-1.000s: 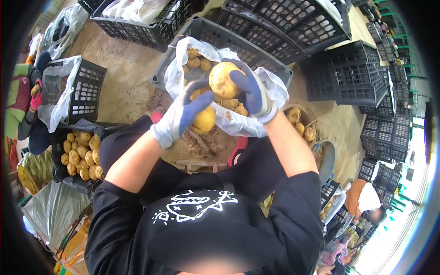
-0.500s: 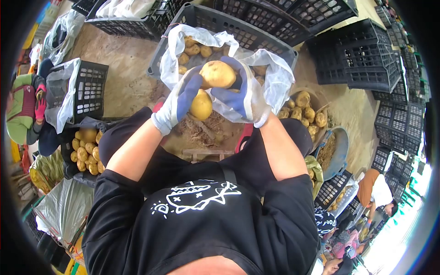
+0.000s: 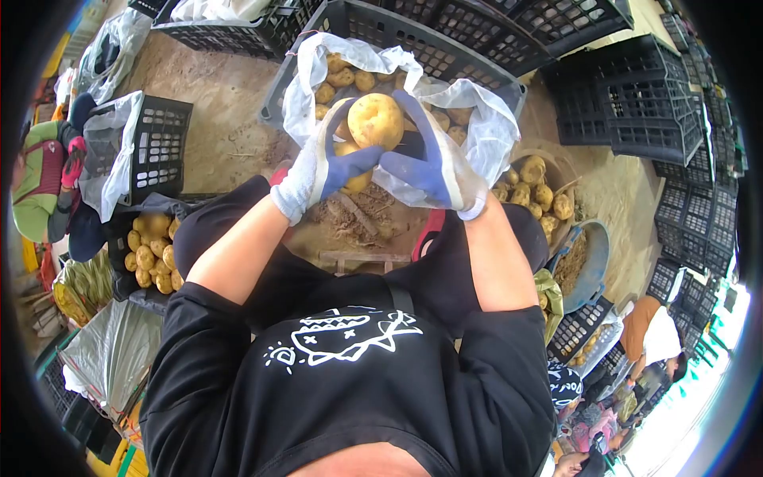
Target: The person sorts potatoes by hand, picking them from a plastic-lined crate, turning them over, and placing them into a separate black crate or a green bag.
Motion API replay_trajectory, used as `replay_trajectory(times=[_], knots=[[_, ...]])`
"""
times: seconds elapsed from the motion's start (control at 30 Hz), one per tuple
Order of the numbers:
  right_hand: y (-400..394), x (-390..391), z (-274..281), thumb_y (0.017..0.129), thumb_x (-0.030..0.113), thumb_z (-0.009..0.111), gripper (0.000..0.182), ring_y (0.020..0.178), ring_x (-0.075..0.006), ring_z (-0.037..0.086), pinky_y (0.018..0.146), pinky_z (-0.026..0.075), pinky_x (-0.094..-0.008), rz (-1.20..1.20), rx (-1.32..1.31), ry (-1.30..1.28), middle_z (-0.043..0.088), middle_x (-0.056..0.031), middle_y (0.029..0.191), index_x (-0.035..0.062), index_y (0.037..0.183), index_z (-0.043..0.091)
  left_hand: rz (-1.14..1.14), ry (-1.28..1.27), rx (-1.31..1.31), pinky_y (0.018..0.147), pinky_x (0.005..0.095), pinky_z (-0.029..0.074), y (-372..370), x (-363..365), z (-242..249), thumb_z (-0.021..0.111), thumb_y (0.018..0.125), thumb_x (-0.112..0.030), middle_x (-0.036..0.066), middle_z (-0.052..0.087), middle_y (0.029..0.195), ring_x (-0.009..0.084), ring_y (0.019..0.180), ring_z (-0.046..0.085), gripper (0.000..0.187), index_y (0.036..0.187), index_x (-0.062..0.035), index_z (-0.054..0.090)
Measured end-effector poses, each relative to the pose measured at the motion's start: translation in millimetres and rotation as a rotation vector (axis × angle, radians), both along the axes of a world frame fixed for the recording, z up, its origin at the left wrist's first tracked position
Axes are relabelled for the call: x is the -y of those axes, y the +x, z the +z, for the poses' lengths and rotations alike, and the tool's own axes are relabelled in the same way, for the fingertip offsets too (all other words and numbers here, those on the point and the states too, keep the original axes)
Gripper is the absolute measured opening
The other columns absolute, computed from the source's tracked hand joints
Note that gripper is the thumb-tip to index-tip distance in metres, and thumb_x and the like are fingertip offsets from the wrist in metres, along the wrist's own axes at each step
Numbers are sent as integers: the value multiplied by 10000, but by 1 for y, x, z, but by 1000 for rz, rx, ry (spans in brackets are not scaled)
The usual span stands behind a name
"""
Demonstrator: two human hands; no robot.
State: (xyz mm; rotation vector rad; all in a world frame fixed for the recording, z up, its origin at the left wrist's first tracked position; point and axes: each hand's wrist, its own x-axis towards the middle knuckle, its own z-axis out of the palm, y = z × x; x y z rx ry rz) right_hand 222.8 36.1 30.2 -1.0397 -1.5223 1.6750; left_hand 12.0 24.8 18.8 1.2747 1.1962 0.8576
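My left hand (image 3: 330, 163), in a white glove with a blue coated palm, curls around a large yellow potato (image 3: 375, 122). Its thumb lies below that potato. A second potato (image 3: 358, 184) shows partly beneath the left thumb, the rest covered by the glove. My right hand (image 3: 433, 159), gloved alike, cups the large potato from the right, its fingertips at the upper edge and its thumb near the bottom. Just beyond both hands stands a black crate (image 3: 273, 107) lined with a white plastic bag (image 3: 486, 151), with several potatoes (image 3: 342, 77) inside.
A basket of potatoes (image 3: 534, 187) and a blue tub (image 3: 598, 258) stand on my right. To my left are more potatoes (image 3: 147, 254) in a dark-lined container and a lined black crate (image 3: 161, 149). Stacked crates (image 3: 628, 103) rise at right. A person (image 3: 40, 183) sits far left.
The large potato has turned between my hands, now showing a rounder face. The second potato is more covered by my left thumb. The view has shifted slightly.
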Motion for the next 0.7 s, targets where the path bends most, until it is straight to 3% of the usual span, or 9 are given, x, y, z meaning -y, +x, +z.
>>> replay_trajectory(times=[0.1,0.13,0.23,0.3,0.37,0.43,0.5,0.6,0.7], knots=[[-15,5,-11,765,322,826,898,1225,-293,545,1002,458,-379,-104,132,188,524,-213,1347,-30,1442,353,-107,133,-39,1022,348,432,-3,3,-6,792,762,-212,120,550,1303,190,1199,526,813,1436,-19,380],[-15,6,-10,778,368,800,862,1200,-341,566,999,460,-388,-142,373,420,522,-246,1343,-35,1416,385,-155,153,-24,1026,350,429,-4,5,-9,801,754,-219,125,547,1306,198,1208,521,842,1448,-28,365],[-16,9,-8,810,356,759,746,1147,-373,596,974,474,-401,-156,496,533,559,-259,1295,-36,1365,449,-246,-108,127,1041,359,416,-4,9,12,808,746,-204,125,529,1328,203,1223,509,887,1474,-50,325],[-6,9,-23,822,338,744,672,1118,-378,611,948,487,-400,-189,477,546,594,-248,1243,-29,1326,493,-266,-77,29,1042,355,410,-3,11,8,777,784,-281,115,507,1354,195,1238,495,884,1487,-47,295],[-4,8,-27,834,321,729,599,1089,-382,626,922,501,-399,-218,458,557,628,-237,1192,-22,1286,536,-272,-258,323,1036,345,410,2,13,2,723,831,-396,104,490,1375,190,1248,485,867,1492,-40,290],[-6,3,-14,886,251,673,389,968,-316,680,846,524,-353,-340,335,503,687,-202,1046,-8,1173,625,-304,-281,405,1056,326,398,3,16,0,669,899,-393,89,484,1394,173,1267,475,775,1485,-37,308],[-16,1,1,972,204,574,258,848,-110,644,784,509,-261,-522,16,-98,719,-87,918,-3,1093,669,-291,-404,560,1063,323,391,1,18,9,620,908,-502,89,476,1405,179,1284,469,798,1482,-37,318],[-9,-9,-17,985,258,568,305,865,-107,634,782,510,-268,-508,-39,-41,712,-64,965,-8,1095,666,-281,-462,750,1010,325,457,-3,17,6,555,931,-561,98,534,1350,194,1208,552,772,1465,-42,350],[-11,-17,-35,993,285,559,340,879,-128,632,780,509,-275,-445,133,126,700,-86,976,-19,1117,651,-140,-500,894,896,323,544,-3,13,4,533,949,-559,96,603,1257,197,1050,651,706,1421,-49,406]])
